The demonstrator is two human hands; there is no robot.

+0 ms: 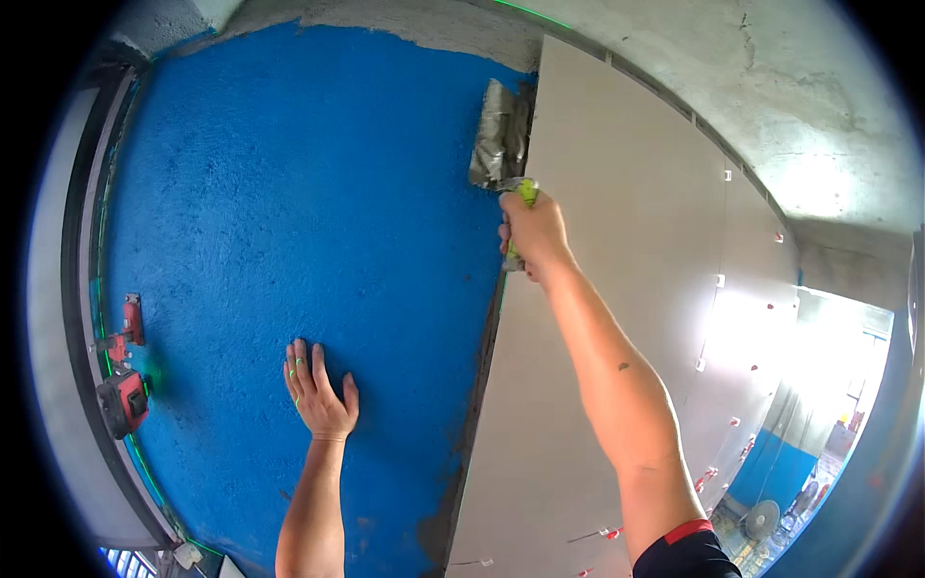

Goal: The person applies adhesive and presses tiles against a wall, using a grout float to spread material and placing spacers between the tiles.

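My right hand (528,231) grips the green handle of a metal trowel (496,130), whose blade, smeared with grey mortar, is at the upper border between the blue-coated wall (289,193) and a large beige tile (617,164). A grey mortar strip runs down that border. My left hand (321,390) lies on the blue surface lower and left of the trowel, fingers stretched out, with green laser light across them.
A red-and-black laser level (122,405) is mounted at the left by a dark frame. Tiles to the right carry small clips (721,280). A doorway at the lower right shows a fan (761,518) and other items beyond.
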